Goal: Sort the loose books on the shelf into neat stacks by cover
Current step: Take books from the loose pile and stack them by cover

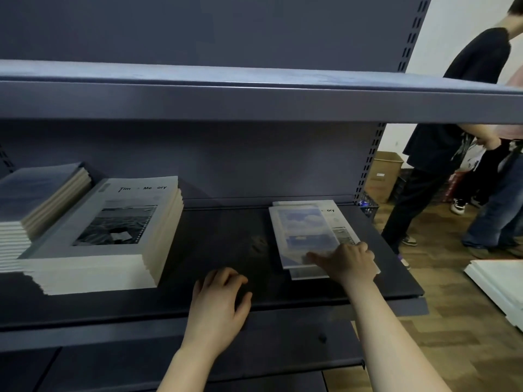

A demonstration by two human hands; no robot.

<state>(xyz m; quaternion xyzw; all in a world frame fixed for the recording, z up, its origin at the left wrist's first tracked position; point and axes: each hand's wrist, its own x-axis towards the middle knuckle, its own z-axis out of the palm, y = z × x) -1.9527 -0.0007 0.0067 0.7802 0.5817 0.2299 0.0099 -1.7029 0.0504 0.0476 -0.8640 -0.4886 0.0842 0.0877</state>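
A person sorts books at a dark metal shelf [226,244], both bare arms reaching in from below. The right grip [349,261] sits on the near corner of a small loose pile at the right end of the shelf, 1 digit stretched left across the sky-cover book [302,224] on top. Its knuckles are bent, and motion blur hides whether it pinches the cover or only presses on it. Beneath, shifted slightly right, lies a grey-cover book [339,222], its title partly covered.

The left grip [219,301] rests at the shelf's front edge, fingers loosely curled and holding nothing, well apart from the pile and to its left.

At the left end stand 2 neat stacks, touching or nearly so: a tall stack of grey-cover books [113,222] showing a black-and-white sea photograph, and, further left, a stack of blue-cover books [34,193]. An upper shelf [254,100] spans the frame. At right, bystanders [452,148] stand on a wooden floor near a cardboard box [383,176].
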